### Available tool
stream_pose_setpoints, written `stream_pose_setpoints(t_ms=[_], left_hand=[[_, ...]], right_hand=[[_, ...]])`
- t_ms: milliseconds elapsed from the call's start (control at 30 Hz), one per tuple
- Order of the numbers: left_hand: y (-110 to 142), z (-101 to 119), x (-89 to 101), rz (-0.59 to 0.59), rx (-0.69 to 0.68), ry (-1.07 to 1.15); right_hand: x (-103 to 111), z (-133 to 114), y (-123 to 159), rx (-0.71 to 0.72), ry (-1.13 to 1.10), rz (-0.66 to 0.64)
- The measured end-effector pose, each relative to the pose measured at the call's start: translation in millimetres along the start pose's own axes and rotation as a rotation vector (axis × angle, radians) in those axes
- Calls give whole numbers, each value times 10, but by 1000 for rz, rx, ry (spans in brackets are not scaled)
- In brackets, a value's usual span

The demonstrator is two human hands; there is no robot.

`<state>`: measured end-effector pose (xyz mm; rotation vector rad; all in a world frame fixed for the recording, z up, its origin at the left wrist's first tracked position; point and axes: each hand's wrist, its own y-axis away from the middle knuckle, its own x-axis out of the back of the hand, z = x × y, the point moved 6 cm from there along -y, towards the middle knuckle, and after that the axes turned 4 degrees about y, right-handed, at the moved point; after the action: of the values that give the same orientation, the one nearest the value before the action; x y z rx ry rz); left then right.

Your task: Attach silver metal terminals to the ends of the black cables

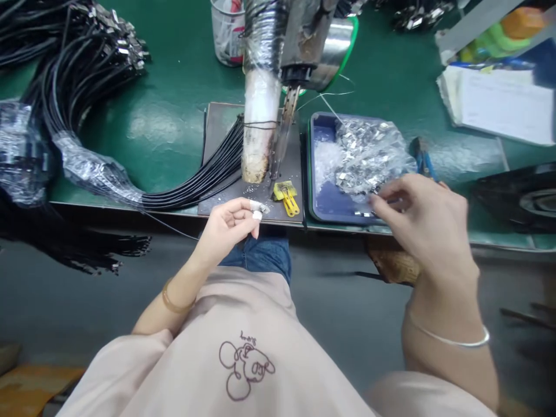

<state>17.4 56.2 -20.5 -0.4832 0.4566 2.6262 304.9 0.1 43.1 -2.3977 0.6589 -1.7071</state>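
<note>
My left hand (pixel 232 223) is closed in a pinch at the table's front edge, with white covers on its fingertips. A single thin black cable (pixel 171 227) runs from the bundle to this hand; its far end is hidden by the fingers. My right hand (pixel 428 214), slightly blurred, hovers over the front right of a blue tray (pixel 319 202), thumb and forefinger nearly together; what they hold, if anything, is too small to make out. Inside the tray lie a clear plastic bag of small silver metal pieces (pixel 369 153) and some loose ones near the fingers.
Between my hands, a white wrapped cylinder (pixel 260 127) and a metal machine arm (pixel 284 133) reach down over a dark board (pixel 217 124). Yellow clippers (pixel 290 202) lie there. A black cable bundle (pixel 186 188) spreads leftward. Blue-handled pliers (pixel 424 159) rest beyond the tray.
</note>
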Motion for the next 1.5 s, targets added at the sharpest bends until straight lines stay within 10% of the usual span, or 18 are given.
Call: stream_pose_setpoints(t_ms=[133, 300, 467, 1100, 1500], left_hand=[[-5, 40, -44, -8, -9, -15], [12, 74, -68, -6, -48, -112], [40, 132, -90, -20, -133, -189], [100, 172, -30, 55, -385, -320], [204, 297, -112, 30, -700, -754]], right_hand=[[222, -470, 246, 107, -187, 312], [-241, -941, 503, 0, -769, 43], [-381, -1225, 569, 176, -654, 279], [-637, -1156, 535, -26, -905, -74], [-616, -1198, 514, 60, -792, -27]])
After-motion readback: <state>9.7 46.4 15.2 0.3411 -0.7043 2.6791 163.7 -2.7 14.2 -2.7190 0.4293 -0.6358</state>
